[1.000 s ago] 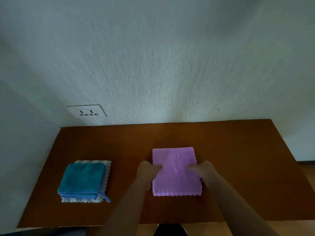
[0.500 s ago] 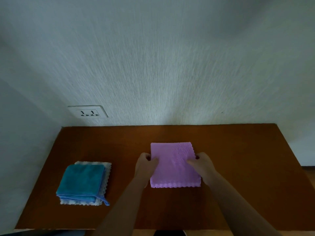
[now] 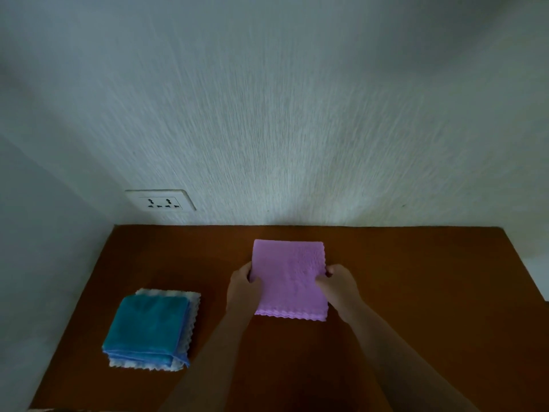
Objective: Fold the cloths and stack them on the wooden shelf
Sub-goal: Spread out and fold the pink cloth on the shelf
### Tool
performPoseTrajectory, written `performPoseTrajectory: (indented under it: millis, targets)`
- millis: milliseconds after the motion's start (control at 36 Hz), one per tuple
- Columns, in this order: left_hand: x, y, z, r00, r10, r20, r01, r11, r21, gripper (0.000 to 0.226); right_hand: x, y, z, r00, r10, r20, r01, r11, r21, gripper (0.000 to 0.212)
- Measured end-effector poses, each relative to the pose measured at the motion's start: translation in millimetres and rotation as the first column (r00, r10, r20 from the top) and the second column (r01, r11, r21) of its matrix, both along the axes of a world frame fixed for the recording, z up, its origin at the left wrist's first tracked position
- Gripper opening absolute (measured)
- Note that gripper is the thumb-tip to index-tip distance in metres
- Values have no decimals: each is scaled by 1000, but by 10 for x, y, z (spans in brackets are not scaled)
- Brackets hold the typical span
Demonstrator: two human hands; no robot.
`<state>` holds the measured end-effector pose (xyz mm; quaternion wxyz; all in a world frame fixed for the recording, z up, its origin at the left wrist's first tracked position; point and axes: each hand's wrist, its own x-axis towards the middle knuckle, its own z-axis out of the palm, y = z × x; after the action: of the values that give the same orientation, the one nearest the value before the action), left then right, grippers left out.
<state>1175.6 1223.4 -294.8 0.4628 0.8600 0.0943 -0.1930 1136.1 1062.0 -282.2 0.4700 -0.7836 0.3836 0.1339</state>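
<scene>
The wooden shelf (image 3: pixel 401 292) runs along a textured wall. At its centre is the folded purple cloth (image 3: pixel 289 278), with its scalloped edge nearest. Whether it rests on the shelf or is raised clear of it cannot be determined. Well apart to the left lies the stack: a folded teal cloth (image 3: pixel 145 325) on a white cloth (image 3: pixel 194 304), whose scalloped border shows along the far and right sides. The left hand (image 3: pixel 242 288) grasps the purple cloth's left edge and the right hand (image 3: pixel 338 285) its right edge, fingers curled into the fabric at mid-length. Risks, as judged: the grip is only at the sides, so the near and far ends could sag and the fold open during transfer. An uneven release could land the cloth askew on the teal cloth. A dragged landing could shift that layer further off the white one. The wall socket (image 3: pixel 160 200) is clear of the work.
</scene>
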Motion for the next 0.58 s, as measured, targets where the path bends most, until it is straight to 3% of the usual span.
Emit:
performPoseTrajectory:
  millis: [83, 306, 361, 389, 500, 583]
  targets:
    - [11, 34, -46, 998, -52, 29, 51, 998, 40, 47, 14, 1, -52, 1000, -3, 4, 3, 1000, -21, 35]
    - [12, 72, -86, 996, -84, -21, 86, 983, 163, 49, 43, 12, -63, 999, -35, -6, 35, 998, -49, 30]
    - [-4, 69, -55, 997, -70, -25, 74, 966, 247, 50, 44, 48, -22, 999, -50, -7, 49, 993, -108, 17]
    - [-16, 76, -37, 999, -43, -5, 43, 962, 271, 49, 37, 76, 22, 999, -54, 5, 55, 987, -150, 8]
    - [-107, 166, 90, 986, 69, 151, -106, 961, 257, 35, 34, 230, 187, 990, 2, 139, 40, 953, -299, 35]
    - [-160, 334, 202, 965, 111, 237, -171, 954, 248, 32, 84, 456, 331, 968, 77, 239, -21, 973, -230, 35]
